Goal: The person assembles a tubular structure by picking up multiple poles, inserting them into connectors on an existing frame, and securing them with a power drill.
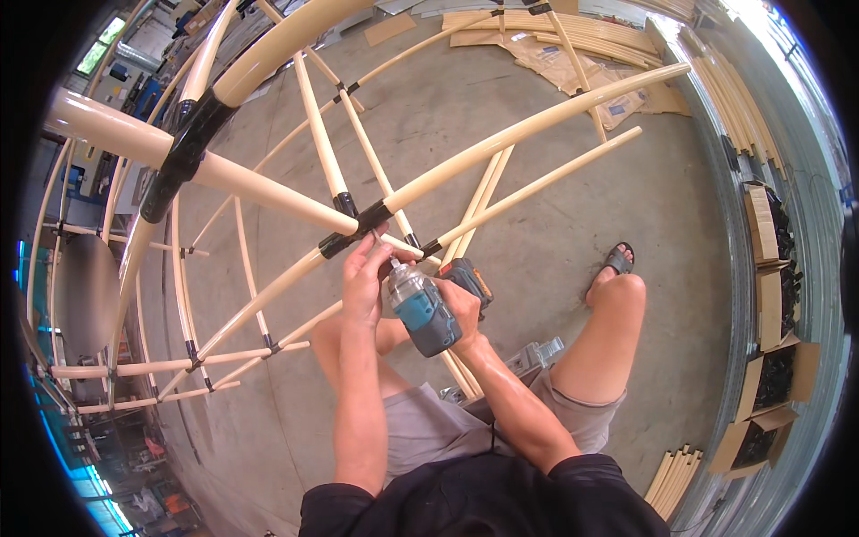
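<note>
My right hand (pixel 461 315) is wrapped round the grip of a teal and grey cordless impact driver (pixel 424 313), its battery on the far right side. The driver's nose points up and away, toward a black pipe joint (pixel 353 231). Just under that joint, beside the driver's tip, is my left hand (pixel 364 276). Its fingers are pinched together, and what they hold is too small to make out. Several cream-coloured pipes meet at the joint, among them a long pipe (pixel 528 125) running up to the right. Close by sits another black joint (pixel 432 248) on a lower pipe.
The pipe frame spreads across the left and far side, with a thick black joint (pixel 183 148) nearest. Cardboard boxes (pixel 750 445) of black parts line the right edge. Loose pipes (pixel 673 481) lie on the floor at lower right, and more pipes (pixel 573 40) lie on cardboard at the back.
</note>
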`<state>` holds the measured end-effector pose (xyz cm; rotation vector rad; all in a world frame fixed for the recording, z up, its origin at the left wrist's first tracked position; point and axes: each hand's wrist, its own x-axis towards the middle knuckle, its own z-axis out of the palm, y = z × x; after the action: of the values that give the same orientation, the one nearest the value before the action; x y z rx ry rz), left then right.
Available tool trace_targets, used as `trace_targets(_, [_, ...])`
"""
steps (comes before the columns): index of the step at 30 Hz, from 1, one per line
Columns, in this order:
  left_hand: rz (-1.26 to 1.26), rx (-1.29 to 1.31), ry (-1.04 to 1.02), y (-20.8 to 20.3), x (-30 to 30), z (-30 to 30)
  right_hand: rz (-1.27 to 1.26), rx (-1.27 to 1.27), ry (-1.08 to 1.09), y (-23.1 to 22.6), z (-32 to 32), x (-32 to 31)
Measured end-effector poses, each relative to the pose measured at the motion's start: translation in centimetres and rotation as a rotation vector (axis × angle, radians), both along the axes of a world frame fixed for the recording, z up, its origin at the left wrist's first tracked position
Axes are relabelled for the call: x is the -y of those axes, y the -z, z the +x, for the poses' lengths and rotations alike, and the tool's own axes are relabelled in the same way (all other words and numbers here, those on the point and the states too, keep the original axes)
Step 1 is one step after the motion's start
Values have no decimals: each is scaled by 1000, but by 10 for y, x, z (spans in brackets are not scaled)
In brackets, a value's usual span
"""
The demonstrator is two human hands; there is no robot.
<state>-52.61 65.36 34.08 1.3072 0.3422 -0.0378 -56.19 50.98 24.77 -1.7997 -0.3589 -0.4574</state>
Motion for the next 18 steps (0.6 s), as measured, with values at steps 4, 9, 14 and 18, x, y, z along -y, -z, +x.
trace_targets(4, [14,2,21,-3,-5,-4,-32,-13,-38,0,0,0])
trace_targets(9, [-48,-23,29,-6,-7,-3,-80,-64,-34,-7,-4,0])
trace_targets(14, [-20,-56,30,-5,-7,-2,-69,-101,-31,-4,-5,-5])
trace_targets(18, [-31,-69,11,-13,-1,-1,-41,-86,-49,-2,-7,-10])
